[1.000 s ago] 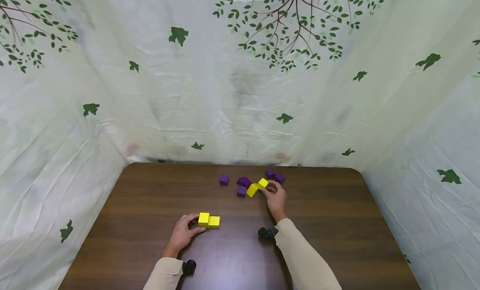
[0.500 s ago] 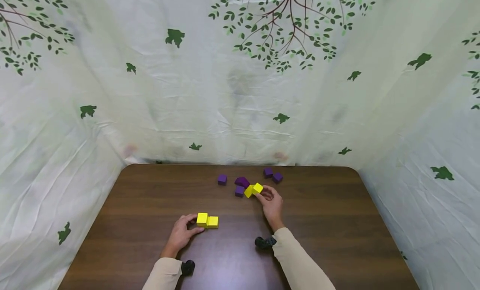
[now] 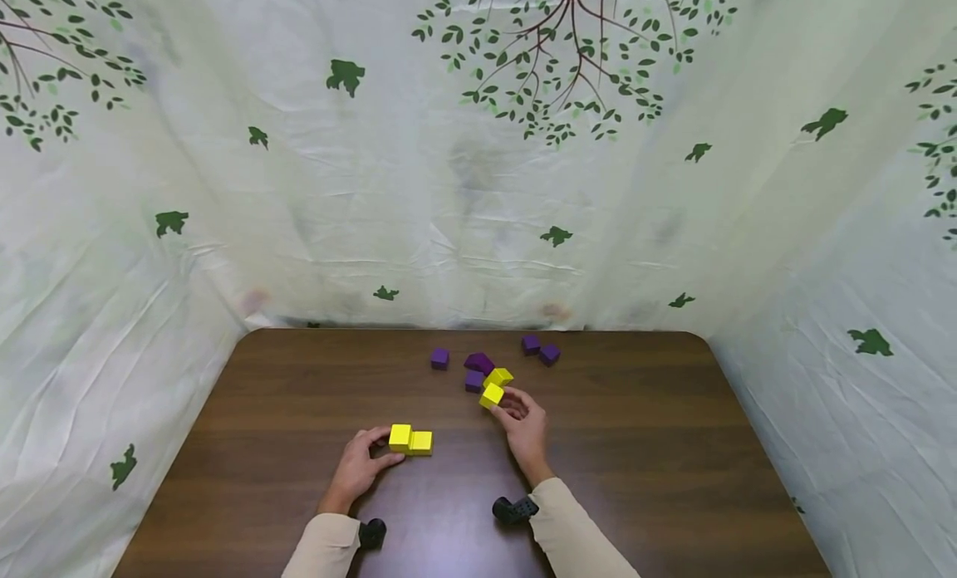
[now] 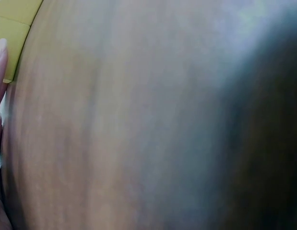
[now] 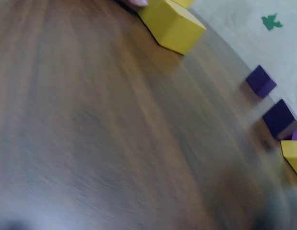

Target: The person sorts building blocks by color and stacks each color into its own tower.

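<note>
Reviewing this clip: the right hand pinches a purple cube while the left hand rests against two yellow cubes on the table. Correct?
Not quite. In the head view the right hand pinches a yellow cube, not a purple one. The left hand does rest against the two yellow cubes on the table.

Yellow and purple cubes on dark brown wood

The table (image 3: 635,445) is dark brown wood grain with a pale sheen near the front edge. Four cubes are bright yellow: a pair of yellow cubes (image 3: 410,439), a yellow cube (image 3: 491,395) and another yellow cube (image 3: 500,376). The purple cubes (image 3: 540,349) are deep violet. The curtain (image 3: 478,188) is cream, printed with green leaves and reddish-brown branches. The sleeves (image 3: 576,532) are beige.
</note>
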`<state>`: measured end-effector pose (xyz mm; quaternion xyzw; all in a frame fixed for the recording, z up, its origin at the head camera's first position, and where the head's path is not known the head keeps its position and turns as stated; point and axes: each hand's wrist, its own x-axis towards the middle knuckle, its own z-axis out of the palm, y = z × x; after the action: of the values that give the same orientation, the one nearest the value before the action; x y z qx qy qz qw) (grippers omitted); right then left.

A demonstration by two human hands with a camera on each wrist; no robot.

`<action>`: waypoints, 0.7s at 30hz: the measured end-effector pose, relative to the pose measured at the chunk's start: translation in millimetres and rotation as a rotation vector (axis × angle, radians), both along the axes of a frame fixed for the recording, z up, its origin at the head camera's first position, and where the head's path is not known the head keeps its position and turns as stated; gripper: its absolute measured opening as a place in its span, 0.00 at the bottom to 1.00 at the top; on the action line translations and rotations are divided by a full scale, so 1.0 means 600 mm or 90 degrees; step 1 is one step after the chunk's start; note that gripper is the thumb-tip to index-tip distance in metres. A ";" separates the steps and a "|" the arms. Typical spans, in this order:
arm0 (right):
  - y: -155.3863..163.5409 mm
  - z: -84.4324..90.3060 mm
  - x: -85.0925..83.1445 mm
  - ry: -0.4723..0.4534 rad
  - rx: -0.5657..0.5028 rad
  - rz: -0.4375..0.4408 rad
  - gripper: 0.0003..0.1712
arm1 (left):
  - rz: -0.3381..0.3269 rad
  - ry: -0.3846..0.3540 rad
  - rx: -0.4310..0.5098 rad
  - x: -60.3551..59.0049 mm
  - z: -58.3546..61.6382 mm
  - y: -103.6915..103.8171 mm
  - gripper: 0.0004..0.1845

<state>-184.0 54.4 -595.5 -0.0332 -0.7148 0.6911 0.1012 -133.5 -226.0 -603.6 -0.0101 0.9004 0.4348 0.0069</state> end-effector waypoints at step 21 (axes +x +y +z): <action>-0.074 0.053 0.070 0.002 -0.024 0.116 0.21 | -0.010 0.019 0.012 -0.003 -0.004 -0.003 0.21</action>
<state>-142.0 9.9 -563.4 0.0316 -0.7014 0.7110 0.0383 -135.5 -228.1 -606.1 0.0035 0.8964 0.4431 -0.0030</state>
